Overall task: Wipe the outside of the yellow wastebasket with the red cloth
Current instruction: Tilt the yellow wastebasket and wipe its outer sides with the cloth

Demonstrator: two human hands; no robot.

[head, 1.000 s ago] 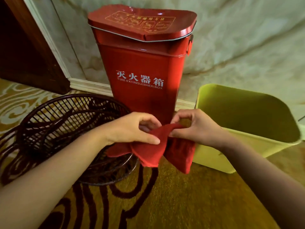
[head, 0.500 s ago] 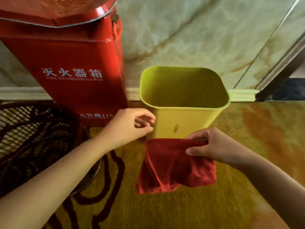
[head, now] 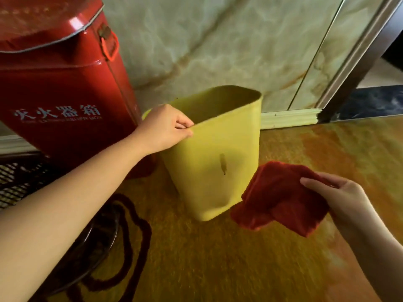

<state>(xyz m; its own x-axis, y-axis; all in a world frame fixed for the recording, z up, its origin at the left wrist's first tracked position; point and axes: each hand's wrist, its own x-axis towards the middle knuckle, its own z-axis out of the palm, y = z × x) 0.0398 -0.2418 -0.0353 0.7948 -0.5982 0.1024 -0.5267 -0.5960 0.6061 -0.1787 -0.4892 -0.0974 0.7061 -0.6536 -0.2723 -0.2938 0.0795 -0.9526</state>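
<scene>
The yellow wastebasket (head: pixel 209 162) stands on the carpet in the middle of the head view, tilted with its mouth leaning away to the right. A dark streak marks its near wall. My left hand (head: pixel 165 129) pinches the near left rim of the wastebasket. My right hand (head: pixel 335 199) holds the red cloth (head: pixel 281 197) bunched at the lower right, just beside the basket's lower right corner. Whether the cloth touches the basket cannot be told.
A tall red fire extinguisher box (head: pixel 63 92) stands close on the left, against the marble wall (head: pixel 229 40). A dark wire basket (head: pixel 19 182) lies at the left edge. A metal door frame (head: pixel 357 57) rises at the right. Patterned yellow carpet (head: pixel 218 258) covers the floor.
My left hand let go of the cloth, reached forward and took the wastebasket's rim, tilting the basket. My right hand carried the cloth to the right and lower.
</scene>
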